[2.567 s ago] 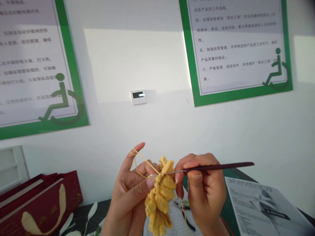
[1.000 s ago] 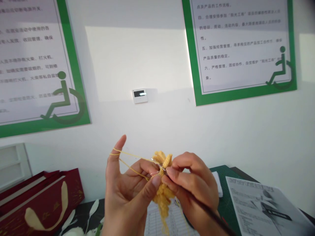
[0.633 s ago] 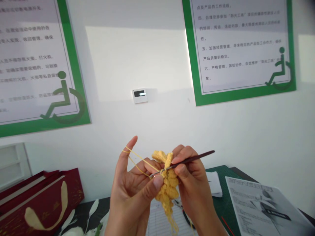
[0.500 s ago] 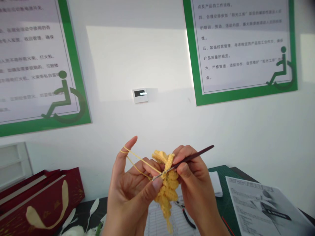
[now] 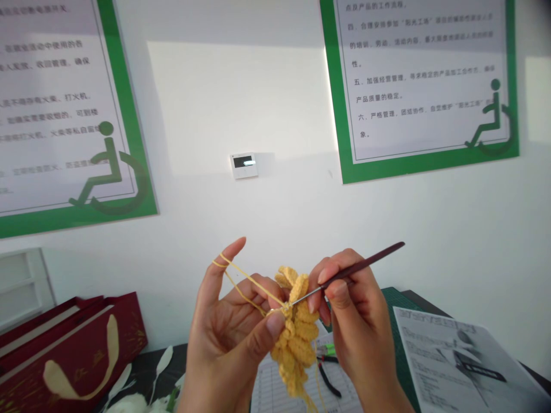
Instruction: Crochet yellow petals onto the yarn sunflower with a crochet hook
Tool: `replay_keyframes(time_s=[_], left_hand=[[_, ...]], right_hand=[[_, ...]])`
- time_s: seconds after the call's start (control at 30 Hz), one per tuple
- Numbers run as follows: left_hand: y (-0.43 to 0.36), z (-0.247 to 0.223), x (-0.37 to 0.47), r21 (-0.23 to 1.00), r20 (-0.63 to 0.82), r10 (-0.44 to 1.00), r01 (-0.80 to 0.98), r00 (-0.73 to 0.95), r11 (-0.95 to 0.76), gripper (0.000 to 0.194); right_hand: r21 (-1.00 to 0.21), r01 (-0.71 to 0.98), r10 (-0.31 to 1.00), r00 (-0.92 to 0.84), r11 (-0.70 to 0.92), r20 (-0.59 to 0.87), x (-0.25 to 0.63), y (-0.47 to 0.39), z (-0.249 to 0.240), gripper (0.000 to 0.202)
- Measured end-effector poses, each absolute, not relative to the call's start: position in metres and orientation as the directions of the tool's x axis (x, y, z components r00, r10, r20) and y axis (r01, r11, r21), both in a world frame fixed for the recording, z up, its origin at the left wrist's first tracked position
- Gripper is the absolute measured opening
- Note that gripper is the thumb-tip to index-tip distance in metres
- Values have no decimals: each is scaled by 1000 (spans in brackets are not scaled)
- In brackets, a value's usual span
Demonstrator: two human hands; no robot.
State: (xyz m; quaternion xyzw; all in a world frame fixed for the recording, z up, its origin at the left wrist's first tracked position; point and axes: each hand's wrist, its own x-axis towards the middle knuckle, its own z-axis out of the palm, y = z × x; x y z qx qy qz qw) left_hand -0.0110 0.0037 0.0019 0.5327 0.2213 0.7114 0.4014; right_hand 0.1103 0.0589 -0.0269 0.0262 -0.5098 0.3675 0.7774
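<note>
A: Where's the yellow crochet piece (image 5: 297, 344)?
B: Hanging between both hands, above the surface (image 5: 144, 367). Left hand (image 5: 228, 338) pinches its left edge, yarn (image 5: 252, 279) looped over the raised index. Right hand (image 5: 364, 327) holds the hook (image 5: 370, 261), metal end at its upper stitches.
A: Doing that well?
B: I'd say pinch near the working stitch, yarn lightly taut, hook turned to catch cleanly without splitting strands.
A: Around it?
B: Curved black handle (image 5: 329, 387), lined sheet (image 5: 269, 387) below; printed page (image 5: 434, 367) right; red bag (image 5: 124, 338) left.

Two green-framed wall posters (image 5: 426, 171), dark red gift bags (image 5: 81, 350), and apparently pliers (image 5: 329, 381) on printed paper (image 5: 275, 384).
</note>
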Motion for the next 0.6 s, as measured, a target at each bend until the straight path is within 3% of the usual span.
replay_keyframes(time_s=[0.6], left_hand=[[2, 2, -13, 748, 579, 808, -325, -104, -578, 82]], right_hand=[[-349, -447, 465, 180, 823, 867, 117, 53, -25, 15]])
